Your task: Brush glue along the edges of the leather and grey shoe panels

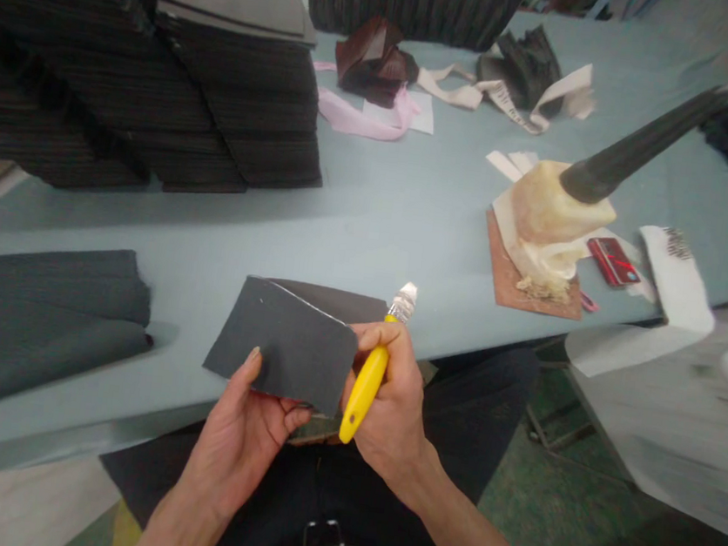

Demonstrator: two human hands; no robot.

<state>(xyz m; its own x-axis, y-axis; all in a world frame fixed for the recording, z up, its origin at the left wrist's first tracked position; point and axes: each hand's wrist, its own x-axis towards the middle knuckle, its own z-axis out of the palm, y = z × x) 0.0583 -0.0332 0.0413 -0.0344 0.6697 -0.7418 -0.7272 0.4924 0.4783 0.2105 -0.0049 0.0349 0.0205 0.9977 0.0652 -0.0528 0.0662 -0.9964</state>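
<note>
One dark panel (283,347) is being held over the near edge of the table (395,233). Left hand (246,439) is pinching its lower edge, thumb on top, fingers curling beneath; right hand (393,395) is closing round a yellow brush (365,387), white tip pointing away, touching panel's right edge.

You are seeing plain dark grey on the panel (293,346), bright yellow on the brush handle (364,391), white on its bristles (407,295), pale blue-green across the worktop (396,224), light pink on the strip (356,118).
</note>
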